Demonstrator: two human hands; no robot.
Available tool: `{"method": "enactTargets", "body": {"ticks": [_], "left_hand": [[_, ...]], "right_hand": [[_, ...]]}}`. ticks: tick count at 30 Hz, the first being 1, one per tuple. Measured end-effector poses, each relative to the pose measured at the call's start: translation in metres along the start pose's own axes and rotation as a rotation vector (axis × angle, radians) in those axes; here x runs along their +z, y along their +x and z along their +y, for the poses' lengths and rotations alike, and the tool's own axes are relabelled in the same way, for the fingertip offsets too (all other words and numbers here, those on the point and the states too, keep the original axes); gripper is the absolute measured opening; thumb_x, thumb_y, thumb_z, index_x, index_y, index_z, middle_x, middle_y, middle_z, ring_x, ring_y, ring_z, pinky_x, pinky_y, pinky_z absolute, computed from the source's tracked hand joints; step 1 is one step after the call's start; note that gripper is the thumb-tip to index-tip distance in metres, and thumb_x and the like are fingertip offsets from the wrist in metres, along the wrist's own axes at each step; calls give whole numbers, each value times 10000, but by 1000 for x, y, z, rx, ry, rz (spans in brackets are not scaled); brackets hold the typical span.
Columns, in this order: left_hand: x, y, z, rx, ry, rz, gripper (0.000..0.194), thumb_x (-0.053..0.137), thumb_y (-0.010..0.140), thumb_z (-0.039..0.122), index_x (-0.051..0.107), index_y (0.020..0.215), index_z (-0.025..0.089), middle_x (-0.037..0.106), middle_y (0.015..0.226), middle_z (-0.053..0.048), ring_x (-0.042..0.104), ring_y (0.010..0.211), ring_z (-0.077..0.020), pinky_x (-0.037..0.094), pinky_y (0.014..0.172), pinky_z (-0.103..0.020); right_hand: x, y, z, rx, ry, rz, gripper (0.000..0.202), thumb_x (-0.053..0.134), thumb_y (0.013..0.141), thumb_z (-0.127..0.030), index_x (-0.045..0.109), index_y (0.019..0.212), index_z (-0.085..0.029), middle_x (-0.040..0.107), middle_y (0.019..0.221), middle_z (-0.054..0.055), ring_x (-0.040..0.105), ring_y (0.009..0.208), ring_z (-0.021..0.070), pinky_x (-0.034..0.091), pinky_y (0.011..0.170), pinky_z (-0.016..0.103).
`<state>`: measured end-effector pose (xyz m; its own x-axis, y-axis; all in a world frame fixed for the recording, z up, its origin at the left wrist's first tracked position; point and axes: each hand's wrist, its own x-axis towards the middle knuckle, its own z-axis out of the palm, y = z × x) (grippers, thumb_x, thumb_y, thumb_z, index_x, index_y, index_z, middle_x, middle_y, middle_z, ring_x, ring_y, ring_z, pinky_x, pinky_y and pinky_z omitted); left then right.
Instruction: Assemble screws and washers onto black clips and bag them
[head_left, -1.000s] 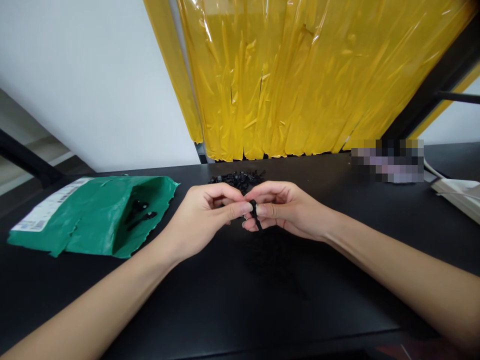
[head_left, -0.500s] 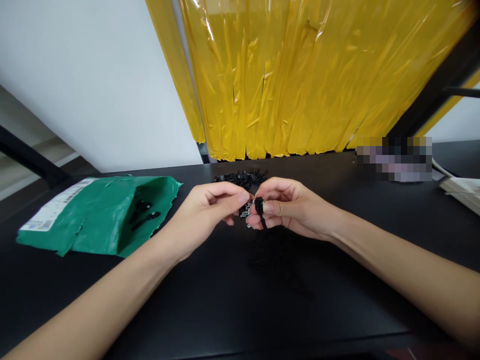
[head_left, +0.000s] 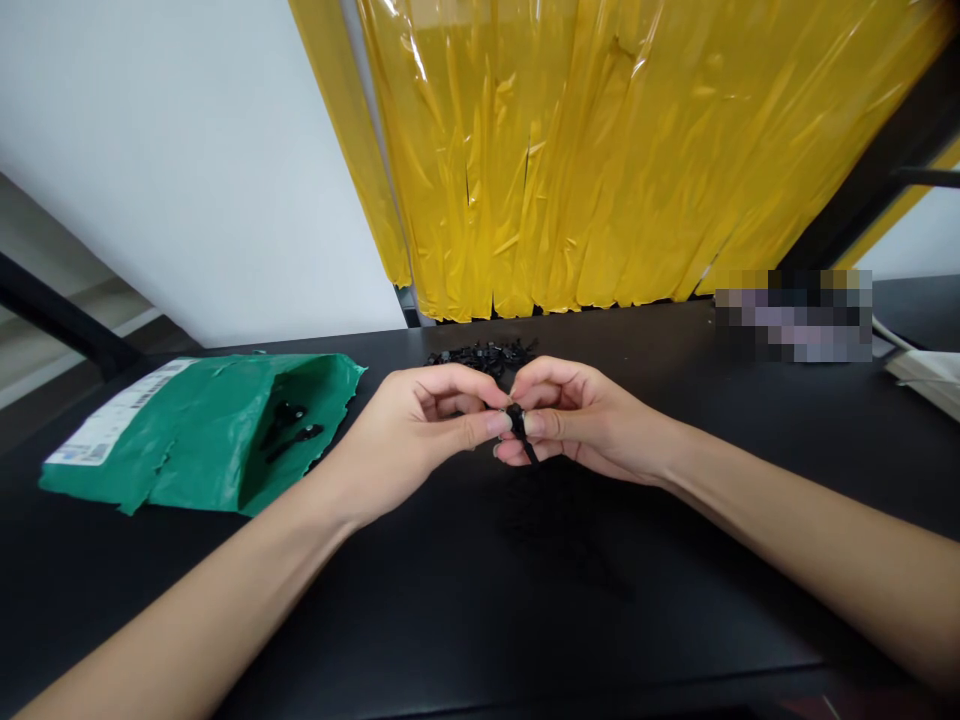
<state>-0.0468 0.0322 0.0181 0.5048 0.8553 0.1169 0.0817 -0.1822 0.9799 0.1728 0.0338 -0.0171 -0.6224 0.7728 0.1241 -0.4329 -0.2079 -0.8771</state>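
Both hands meet above the flat black bench (head_left: 480,600), just in front of a small heap of black plastic parts (head_left: 480,355) that lies near the bench's far edge. The left hand (head_left: 420,430) comes in from the lower left with the forearm stretched low over the bench, wrist straight, fingers curled inward and the thumb pressed forward. The right hand (head_left: 577,415) comes in from the lower right, knuckles up, its fingers bent down and in towards the left hand.

Between the two thumb tips sits a small black plastic piece with a thin tail (head_left: 517,425), held above the bench and in front of the heap. The right thumb and forefinger are pinched narrow on it, and the tail hangs below them. The left thumb and forefinger close on the same piece from the other side, the fingertips of the two hands touching.

Left of the heap and well apart from it, a torn green plastic mailing bag with a white label (head_left: 187,430) lies flat on the bench, its open mouth showing a few black parts inside.
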Motion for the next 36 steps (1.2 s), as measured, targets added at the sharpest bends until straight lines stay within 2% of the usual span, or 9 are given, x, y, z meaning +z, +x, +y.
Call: {"method": "enactTargets", "body": {"ticks": [3,8,12,15,18,21,24,30,36], "left_hand": [[-3,0,-1,-10,-43,-7,200,827,883,288,754,1067,264,768,862,8,730,767,-128,576,724,-231],[4,-1,4,257,285,127,130,718,965,278,789,882,207,752,1019,-15,692,845,-101,536,664,-173],[10,-3,7,410,451,180,93,732,941,210,778,860,205,746,981,-6,693,888,-109,542,711,-179],[9,-4,7,371,424,168,91,748,922,196,783,839,209,748,958,0,691,854,-104,545,715,-183],[5,-3,5,219,230,127,20,805,868,209,797,862,227,757,971,-4,705,850,-124,580,730,-208],[1,-1,3,120,70,90,179,841,840,232,803,1012,269,771,936,1,714,792,-128,604,730,-235],[2,0,2,195,171,148,62,769,920,284,812,951,253,778,1008,-13,708,791,-106,581,686,-196],[11,-3,2,461,519,261,137,712,950,188,773,829,209,749,1001,-1,703,925,-93,562,756,-152],[13,-5,1,436,490,227,135,710,950,165,775,852,232,728,1006,19,706,915,-83,569,733,-134]], "right_hand": [[-1,0,-1,-13,-4,12,173,831,880,-157,728,1000,-231,832,900,-22,824,844,147,658,761,217],[-2,0,-1,-38,22,8,192,833,881,-154,687,979,-231,828,870,-28,825,862,158,653,752,224],[-3,1,1,-36,22,15,207,853,861,-161,684,968,-215,829,860,-13,825,851,163,651,748,221],[-3,2,1,-18,12,19,220,875,838,-182,690,953,-210,836,856,0,825,826,159,651,737,216],[-2,2,0,-14,3,29,220,886,825,-185,695,932,-206,835,836,-1,823,795,149,636,689,180],[-1,2,-2,-31,20,49,204,880,828,-162,699,911,-205,829,821,-11,824,795,150,641,694,183],[0,2,-3,-47,41,53,198,875,833,-153,700,908,-207,834,858,-8,825,820,153,662,748,218],[-1,2,-1,-48,33,40,212,866,848,-159,686,950,-209,820,806,-34,825,824,147,655,749,203],[-3,2,0,-33,-5,41,257,883,835,-199,661,966,-209,829,829,-2,823,815,155,654,743,222]]}}
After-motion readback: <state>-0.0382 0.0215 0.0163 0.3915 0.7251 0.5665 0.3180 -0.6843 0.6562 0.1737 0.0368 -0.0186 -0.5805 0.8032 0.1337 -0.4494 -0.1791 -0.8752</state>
